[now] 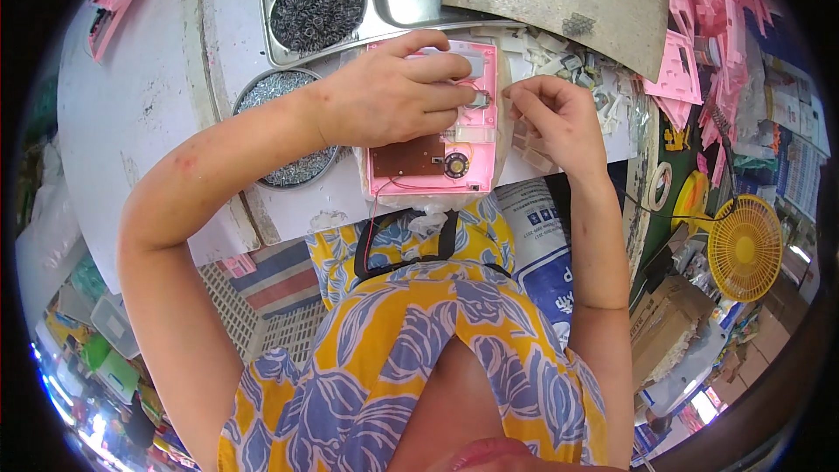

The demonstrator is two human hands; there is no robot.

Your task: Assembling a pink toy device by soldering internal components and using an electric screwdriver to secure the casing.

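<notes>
While the left hand (398, 90) overlaps the pink casing (477, 160) (open, wired), the right hand (562, 118) pinches, both holds unclear.

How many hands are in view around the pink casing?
2: the left hand lies over the upper part of the pink casing, and the right hand is by its right edge.

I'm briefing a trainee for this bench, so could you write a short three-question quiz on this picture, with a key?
1. Which lies across the pink plastic casing: A) the right hand, or B) the left hand?
2. True or false: the round bowl of small silvery parts sits to the left of the casing.
3. Fill in: the fan at the right has a grille coloured ____.

Key: 1. B; 2. True; 3. yellow.
</notes>
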